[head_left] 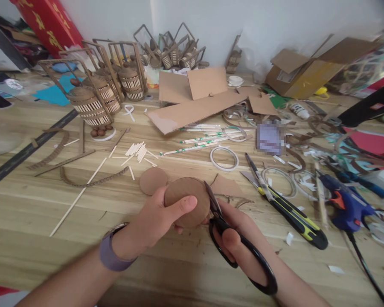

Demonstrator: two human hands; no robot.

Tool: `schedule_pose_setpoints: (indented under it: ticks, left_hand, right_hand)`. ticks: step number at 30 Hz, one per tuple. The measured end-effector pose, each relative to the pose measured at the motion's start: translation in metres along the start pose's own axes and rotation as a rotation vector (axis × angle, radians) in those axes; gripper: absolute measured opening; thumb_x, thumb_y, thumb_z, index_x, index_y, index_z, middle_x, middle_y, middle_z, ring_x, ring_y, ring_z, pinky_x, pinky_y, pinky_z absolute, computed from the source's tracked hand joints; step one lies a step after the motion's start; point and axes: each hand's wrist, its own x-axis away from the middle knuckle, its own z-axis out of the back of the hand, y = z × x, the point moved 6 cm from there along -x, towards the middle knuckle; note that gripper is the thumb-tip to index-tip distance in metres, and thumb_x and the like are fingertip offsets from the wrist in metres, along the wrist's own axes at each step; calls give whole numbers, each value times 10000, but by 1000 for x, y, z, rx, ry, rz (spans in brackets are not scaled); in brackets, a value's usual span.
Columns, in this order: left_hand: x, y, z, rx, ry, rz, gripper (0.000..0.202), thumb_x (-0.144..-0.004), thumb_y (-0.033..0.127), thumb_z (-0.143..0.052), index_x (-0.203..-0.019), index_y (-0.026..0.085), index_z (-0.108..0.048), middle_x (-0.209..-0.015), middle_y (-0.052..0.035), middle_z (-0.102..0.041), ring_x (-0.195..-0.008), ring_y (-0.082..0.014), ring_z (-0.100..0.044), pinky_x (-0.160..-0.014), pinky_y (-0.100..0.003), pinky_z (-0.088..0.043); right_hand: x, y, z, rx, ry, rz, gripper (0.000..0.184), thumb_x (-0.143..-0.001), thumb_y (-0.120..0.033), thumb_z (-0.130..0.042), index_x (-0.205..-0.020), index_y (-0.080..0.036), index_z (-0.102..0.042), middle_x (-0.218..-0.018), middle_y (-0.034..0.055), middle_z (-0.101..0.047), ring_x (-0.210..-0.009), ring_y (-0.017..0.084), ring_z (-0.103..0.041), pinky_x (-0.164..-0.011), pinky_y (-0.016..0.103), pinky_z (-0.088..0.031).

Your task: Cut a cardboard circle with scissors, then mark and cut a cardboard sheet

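My left hand (156, 221) grips a round brown cardboard disc (187, 200), thumb on top and fingers underneath. My right hand (240, 238) is closed in the handles of black scissors (225, 232), whose blades meet the disc's right edge. A second cardboard disc (152, 180) lies flat on the wooden table (51, 256) just beyond my left hand. A purple band sits on my left wrist.
A yellow-black utility knife (291, 211) and a blue glue gun (347, 204) lie to the right. Tape rings (224, 158), wooden sticks (137, 151), cardboard strips and sheets (192, 111) lie beyond. Small wicker-like baskets (92, 102) stand at back left, a cardboard box (307, 68) at back right.
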Motion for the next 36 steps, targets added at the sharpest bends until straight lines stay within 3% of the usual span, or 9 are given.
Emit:
schedule_pose_setpoints:
  ticks: [9,21,36]
  left_hand:
    - [0,-1,0,-12,-11,4,344,-776,483,-771,-983,212,-732,-858,-27,-777,-735,-180,-689,-464,-180,-473]
    - [0,-2,3,-32,16,29,342,-798,473,-766,-1016,216,-706,-867,-15,-771,-785,-182,-709,-447,-154,-467]
    - [-1,-2,-1,5,-28,9,336,-774,463,-777,-981,207,-713,-777,-12,-748,-733,-183,-715,-426,-153,-449]
  right_hand:
    - [-2,-2,-1,52,-40,18,871,-782,-926,-311,-1105,-167,-591,-471,-85,-417,-388,108,-332,-430,246,-330]
    - [-5,-4,-2,53,-46,34,867,-764,-945,-277,-1034,-178,-577,-472,-81,-415,-397,115,-347,-425,250,-323]
    - [-4,-4,-2,52,-45,45,832,-770,-939,-275,-996,-190,-558,-475,-79,-422,-402,112,-336,-423,253,-315]
